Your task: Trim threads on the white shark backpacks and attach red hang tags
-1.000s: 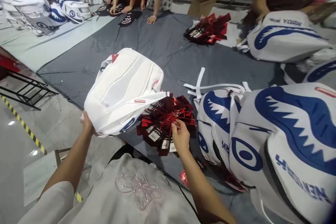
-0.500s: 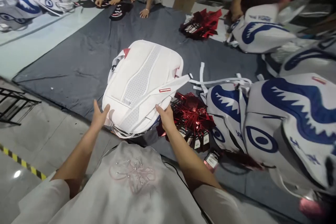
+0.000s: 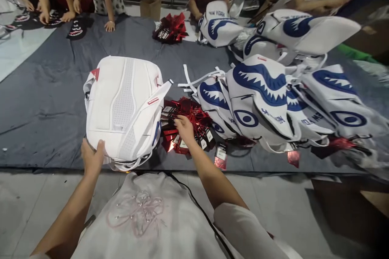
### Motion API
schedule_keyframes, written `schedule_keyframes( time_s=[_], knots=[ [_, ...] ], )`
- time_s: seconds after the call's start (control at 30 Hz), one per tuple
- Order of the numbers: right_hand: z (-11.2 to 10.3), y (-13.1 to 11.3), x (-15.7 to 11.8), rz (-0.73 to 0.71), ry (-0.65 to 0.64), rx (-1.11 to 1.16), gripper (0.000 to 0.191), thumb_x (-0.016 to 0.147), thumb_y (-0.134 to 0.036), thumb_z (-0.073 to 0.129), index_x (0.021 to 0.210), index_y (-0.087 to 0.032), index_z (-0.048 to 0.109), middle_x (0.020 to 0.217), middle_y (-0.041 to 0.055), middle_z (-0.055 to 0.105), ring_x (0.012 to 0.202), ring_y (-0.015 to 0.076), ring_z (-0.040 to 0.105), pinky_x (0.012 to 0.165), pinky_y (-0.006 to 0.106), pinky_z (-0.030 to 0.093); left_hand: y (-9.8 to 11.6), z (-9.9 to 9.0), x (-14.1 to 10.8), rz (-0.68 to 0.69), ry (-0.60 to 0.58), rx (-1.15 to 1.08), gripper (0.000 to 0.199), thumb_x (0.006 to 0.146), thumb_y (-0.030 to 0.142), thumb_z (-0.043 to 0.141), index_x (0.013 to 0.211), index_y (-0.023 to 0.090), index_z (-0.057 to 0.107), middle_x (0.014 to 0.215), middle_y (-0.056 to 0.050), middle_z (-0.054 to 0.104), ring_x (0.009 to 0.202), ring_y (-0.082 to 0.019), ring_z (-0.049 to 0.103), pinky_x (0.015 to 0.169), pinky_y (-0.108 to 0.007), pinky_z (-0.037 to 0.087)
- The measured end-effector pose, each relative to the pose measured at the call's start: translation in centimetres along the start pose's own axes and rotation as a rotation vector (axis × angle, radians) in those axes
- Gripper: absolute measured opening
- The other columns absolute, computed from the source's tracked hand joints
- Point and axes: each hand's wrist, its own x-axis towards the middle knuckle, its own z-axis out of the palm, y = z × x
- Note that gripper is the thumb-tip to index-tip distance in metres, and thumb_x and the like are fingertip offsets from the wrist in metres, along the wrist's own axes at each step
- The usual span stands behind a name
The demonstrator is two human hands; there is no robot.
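Note:
A white backpack [image 3: 117,93] lies on the grey-covered table with its padded back panel facing up. My left hand [image 3: 92,157] grips its lower left corner, thumb on top and fingers partly hidden at the side. To the right of the bag, my right hand [image 3: 184,129] is over a pile of shiny red hang tags [image 3: 194,111] with black cards and white labels. Its fingers reach out loosely, and no tag shows clearly held in them. One strap [image 3: 153,100] with a small red patch crosses the bag's right side.
White backpacks [image 3: 258,93] with blue shark-mouth prints crowd the right side of the table. Another bunch of red tags [image 3: 170,27] lies at the back. Co-workers' hands [image 3: 110,26] rest near black shark-face pieces [image 3: 76,28] at the far left.
My right hand has left the backpack's right edge and moved right onto the red tags. My left hand stays at the bag's lower left corner. The view has swung right.

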Motion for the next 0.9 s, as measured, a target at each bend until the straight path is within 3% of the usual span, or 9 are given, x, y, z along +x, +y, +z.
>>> schedule_keyframes(
  time_s=[0.1, 0.17, 0.23, 0.33, 0.43, 0.53, 0.67, 0.73, 0.9],
  knots=[
    [-5.1, 3.5, 2.4, 0.09, 0.153, -0.179, 0.038, 0.089, -0.032, 0.043, 0.112, -0.006, 0.057, 0.098, 0.0154, 0.07, 0.085, 0.0212, 0.064, 0.08, 0.035, 0.051, 2.9, -0.7, -4.2, 0.264, 0.266, 0.13, 0.076, 0.085, 0.045, 0.056, 0.147, 0.014, 0.026, 0.151, -0.019, 0.031, 0.141, -0.036, 0.029, 0.115, -0.056, 0.028],
    [-7.4, 5.5, 4.1, 0.123, 0.171, -0.31, 0.035, 0.086, -0.027, 0.042, 0.108, -0.007, 0.061, 0.096, 0.0156, 0.07, 0.086, 0.0236, 0.064, 0.08, 0.037, 0.049, 5.5, 0.1, -7.6, 0.424, 0.283, 0.089, 0.067, 0.085, 0.04, 0.057, 0.145, 0.023, 0.031, 0.143, -0.013, 0.044, 0.13, -0.032, 0.044, 0.105, -0.052, 0.042],
    [-8.7, 6.8, 5.5, 0.108, 0.143, -0.445, 0.034, 0.084, -0.02, 0.044, 0.11, -0.01, 0.064, 0.106, 0.0163, 0.068, 0.095, 0.0257, 0.062, 0.085, 0.039, 0.047, 8.3, 2.0, -10.4, 0.559, 0.08, -0.013, 0.046, 0.087, 0.035, 0.055, 0.132, 0.028, 0.046, 0.124, -0.008, 0.058, 0.114, -0.028, 0.057, 0.094, -0.046, 0.051],
    [-9.6, 7.5, 7.0, 0.02, 0.064, -0.649, 0.039, 0.082, -0.01, 0.046, 0.117, -0.014, 0.064, 0.128, 0.0174, 0.059, 0.116, 0.0303, 0.051, 0.095, 0.043, 0.038, 12.3, 6.8, -12.7, 0.67, -0.375, -0.189, 0.022, 0.092, 0.029, 0.048, 0.11, 0.029, 0.06, 0.106, -0.006, 0.067, 0.102, -0.024, 0.063, 0.092, -0.041, 0.052],
    [-10.4, 7.2, 7.9, -0.07, -0.086, -0.816, 0.025, 0.086, -0.011, 0.049, 0.101, -0.013, 0.069, 0.112, 0.0187, 0.067, 0.114, 0.0327, 0.051, 0.096, 0.047, 0.033, 15.9, 12.8, -12.8, 0.566, -0.61, -0.269, 0.022, 0.092, 0.028, 0.047, 0.104, 0.025, 0.065, 0.105, -0.007, 0.067, 0.091, -0.021, 0.065, 0.084, -0.038, 0.054],
    [-11.4, 6.6, 7.9, -0.192, -0.248, -0.93, 0.022, 0.092, -0.02, 0.049, 0.09, -0.014, 0.07, 0.097, 0.0162, 0.071, 0.107, 0.0295, 0.056, 0.099, 0.045, 0.029, 19.3, 19.0, -11.9, 0.43, -0.613, -0.243, 0.029, 0.087, 0.028, 0.054, 0.114, 0.021, 0.063, 0.118, -0.011, 0.063, 0.085, -0.018, 0.065, 0.081, -0.034, 0.054],
    [-12.3, 6.1, 7.3, -0.291, -0.415, -1.071, 0.026, 0.095, -0.022, 0.044, 0.098, -0.013, 0.068, 0.09, 0.017, 0.072, 0.092, 0.0258, 0.065, 0.087, 0.037, 0.037, 23.9, 26.1, -10.3, 0.374, -0.608, -0.055, 0.067, 0.086, 0.034, 0.059, 0.146, 0.016, 0.035, 0.144, -0.018, 0.045, 0.119, -0.025, 0.056, 0.096, -0.035, 0.048],
    [-12.4, 5.9, 7.2, -0.276, -0.47, -1.162, 0.027, 0.094, -0.017, 0.042, 0.102, -0.011, 0.067, 0.089, 0.0183, 0.072, 0.086, 0.0251, 0.068, 0.075, 0.032, 0.04, 25.7, 28.7, -9.5, 0.328, -0.645, 0.043, 0.067, 0.087, 0.037, 0.057, 0.146, 0.017, 0.033, 0.141, -0.018, 0.048, 0.12, -0.027, 0.056, 0.096, -0.038, 0.048],
    [-12.1, 4.7, 6.5, -0.333, -0.528, -1.259, 0.028, 0.088, -0.012, 0.043, 0.104, -0.011, 0.067, 0.086, 0.0179, 0.073, 0.079, 0.026, 0.071, 0.063, 0.032, 0.039, 26.9, 32.2, -8.5, 0.197, -0.714, 0.117, 0.032, 0.089, 0.036, 0.055, 0.114, 0.017, 0.062, 0.115, -0.013, 0.065, 0.106, -0.026, 0.064, 0.088, -0.037, 0.051]
  ],
)
